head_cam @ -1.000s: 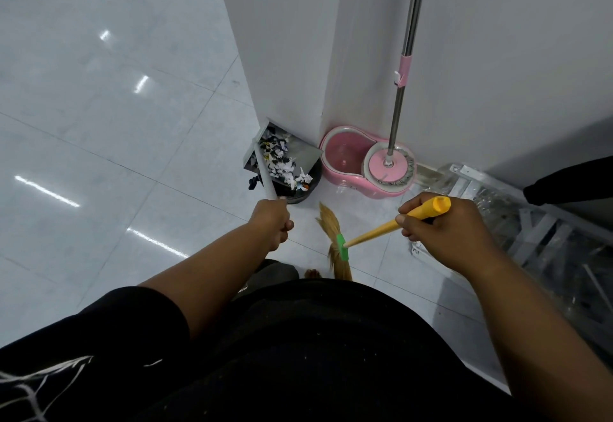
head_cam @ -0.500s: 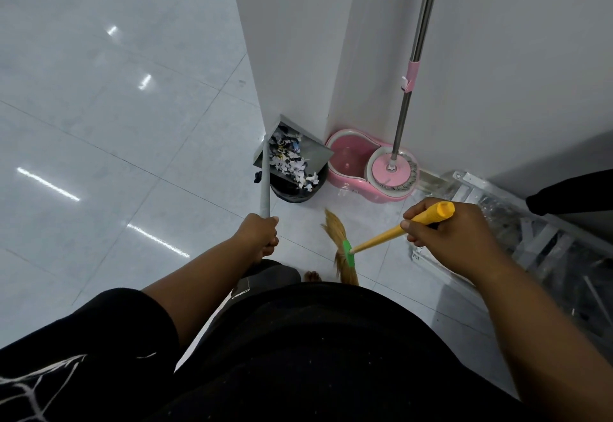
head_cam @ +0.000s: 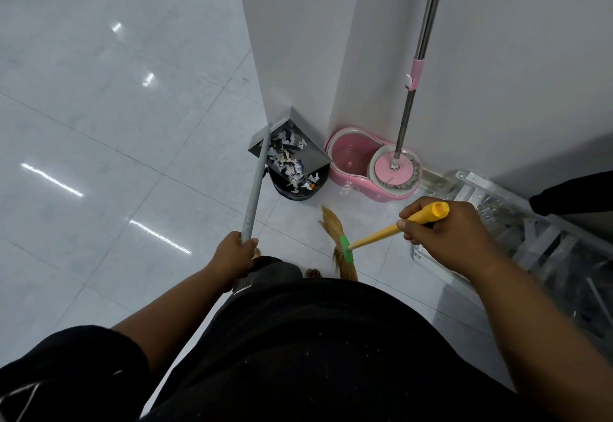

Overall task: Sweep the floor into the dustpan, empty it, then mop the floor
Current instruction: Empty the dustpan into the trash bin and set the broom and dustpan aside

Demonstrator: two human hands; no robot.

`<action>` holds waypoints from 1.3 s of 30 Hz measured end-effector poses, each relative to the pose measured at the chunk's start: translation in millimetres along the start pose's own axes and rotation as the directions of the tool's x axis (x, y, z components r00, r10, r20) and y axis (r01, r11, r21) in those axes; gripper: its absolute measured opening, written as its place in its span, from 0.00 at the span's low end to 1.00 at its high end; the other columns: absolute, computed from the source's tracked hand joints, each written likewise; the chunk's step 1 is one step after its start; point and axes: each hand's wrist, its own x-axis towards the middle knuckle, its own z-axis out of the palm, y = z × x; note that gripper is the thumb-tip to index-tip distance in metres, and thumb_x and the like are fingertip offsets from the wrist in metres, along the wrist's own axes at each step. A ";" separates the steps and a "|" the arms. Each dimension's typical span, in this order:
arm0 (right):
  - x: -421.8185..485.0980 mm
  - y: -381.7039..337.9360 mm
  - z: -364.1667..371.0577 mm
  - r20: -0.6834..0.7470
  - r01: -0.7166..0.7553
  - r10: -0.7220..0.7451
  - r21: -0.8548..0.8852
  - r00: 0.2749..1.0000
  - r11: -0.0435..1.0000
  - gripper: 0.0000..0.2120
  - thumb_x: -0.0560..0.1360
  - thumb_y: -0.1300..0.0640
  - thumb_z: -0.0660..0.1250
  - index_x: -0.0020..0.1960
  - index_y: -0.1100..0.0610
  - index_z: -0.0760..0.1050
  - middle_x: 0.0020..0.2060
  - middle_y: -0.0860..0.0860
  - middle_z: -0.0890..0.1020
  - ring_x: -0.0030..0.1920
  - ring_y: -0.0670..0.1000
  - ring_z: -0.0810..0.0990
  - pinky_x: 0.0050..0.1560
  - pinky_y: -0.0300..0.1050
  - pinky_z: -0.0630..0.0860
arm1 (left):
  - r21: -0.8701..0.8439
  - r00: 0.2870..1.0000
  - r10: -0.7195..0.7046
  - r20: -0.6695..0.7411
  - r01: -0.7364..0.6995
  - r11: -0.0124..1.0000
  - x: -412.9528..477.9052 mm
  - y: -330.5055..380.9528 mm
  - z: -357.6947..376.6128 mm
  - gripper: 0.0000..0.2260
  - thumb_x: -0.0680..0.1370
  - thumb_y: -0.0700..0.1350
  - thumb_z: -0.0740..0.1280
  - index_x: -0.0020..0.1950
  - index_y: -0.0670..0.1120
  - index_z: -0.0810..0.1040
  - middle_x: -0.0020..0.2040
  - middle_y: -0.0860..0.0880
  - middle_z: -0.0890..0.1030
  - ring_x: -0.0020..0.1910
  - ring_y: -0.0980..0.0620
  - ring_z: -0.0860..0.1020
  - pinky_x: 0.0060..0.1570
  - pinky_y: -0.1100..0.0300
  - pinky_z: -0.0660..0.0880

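Head view, mop bucket (head_cam: 346, 183) beside bin (head_cam: 292, 194) (against wall (head_cam: 514, 73)), metal frame (head_cam: 544, 242) near.

See only the bin's (head_cam: 292, 191) front rim under the dustpan (head_cam: 315, 156). Cannot identify the scraps (head_cam: 288, 163) above the bin: too small. Right of the bin, lose mop pole (head_cam: 427, 23) past the top edge, broom's (head_cam: 374, 235) lower bristles behind shirt (head_cam: 331, 338).

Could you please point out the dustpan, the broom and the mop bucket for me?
dustpan (head_cam: 314, 153): head view, bare dark inner surface near its right edge.
broom (head_cam: 374, 235): head view, middle of its yellow handle.
mop bucket (head_cam: 345, 177): head view, pink front wall.
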 end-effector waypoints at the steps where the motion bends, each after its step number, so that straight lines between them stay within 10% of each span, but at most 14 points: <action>1: -0.1 -0.3 0.5 0.002 0.001 -0.001 0.001 1.000 1.000 0.04 0.70 0.55 0.74 0.41 0.46 0.81 0.31 0.45 0.84 0.33 0.45 0.83 0.42 0.54 0.82 | 0.009 1.000 -0.001 -0.003 0.001 1.000 -0.5 -1.7 2.3 0.11 0.80 0.46 0.63 0.57 0.40 0.71 0.41 0.43 0.72 0.30 0.51 0.69 0.24 0.59 0.67; 15: 2.7 -3.2 9.9 0.044 0.001 -0.002 0.025 0.999 1.000 0.05 0.70 0.55 0.74 0.42 0.46 0.81 0.32 0.47 0.84 0.34 0.47 0.84 0.43 0.56 0.82 | 0.089 0.995 0.101 -0.020 -0.099 0.991 -11.1 -37.5 -17.6 0.09 0.79 0.50 0.63 0.51 0.45 0.72 0.39 0.46 0.75 0.32 0.50 0.71 0.29 0.56 0.70; 20: 5.9 -5.9 14.3 0.072 0.009 -0.009 -0.004 0.997 1.000 0.05 0.70 0.56 0.74 0.41 0.46 0.81 0.32 0.47 0.84 0.34 0.47 0.84 0.43 0.55 0.82 | 0.211 0.989 0.140 -0.049 -0.127 0.969 -12.7 -46.7 2.8 0.13 0.79 0.56 0.64 0.55 0.48 0.74 0.46 0.48 0.80 0.46 0.48 0.80 0.48 0.50 0.79; 26: 14.0 -6.6 18.1 0.112 0.014 -0.008 -0.055 0.994 0.998 0.04 0.70 0.56 0.74 0.42 0.48 0.81 0.32 0.46 0.84 0.34 0.45 0.84 0.41 0.49 0.82 | 0.148 0.985 0.158 -0.068 -0.147 0.978 -10.9 -67.7 -20.2 0.03 0.79 0.52 0.64 0.48 0.55 0.71 0.42 0.51 0.78 0.37 0.52 0.77 0.33 0.59 0.73; 34: 21.9 -8.0 24.9 0.157 0.047 -0.034 -0.082 0.987 0.996 0.04 0.70 0.56 0.74 0.42 0.47 0.81 0.32 0.46 0.84 0.34 0.45 0.84 0.39 0.48 0.82 | 0.189 0.975 0.219 -0.047 -0.206 0.960 -13.9 -69.0 0.4 0.17 0.80 0.50 0.63 0.66 0.45 0.70 0.53 0.47 0.78 0.49 0.49 0.77 0.47 0.56 0.74; 39: 26.1 -7.0 23.5 0.174 0.063 -0.050 -0.069 0.984 0.996 0.05 0.70 0.58 0.74 0.42 0.49 0.81 0.32 0.47 0.84 0.34 0.45 0.84 0.38 0.44 0.81 | 0.253 0.985 0.163 -0.055 -0.145 0.957 -26.1 -95.2 -13.5 0.13 0.79 0.50 0.65 0.61 0.46 0.71 0.49 0.43 0.80 0.41 0.45 0.78 0.42 0.50 0.77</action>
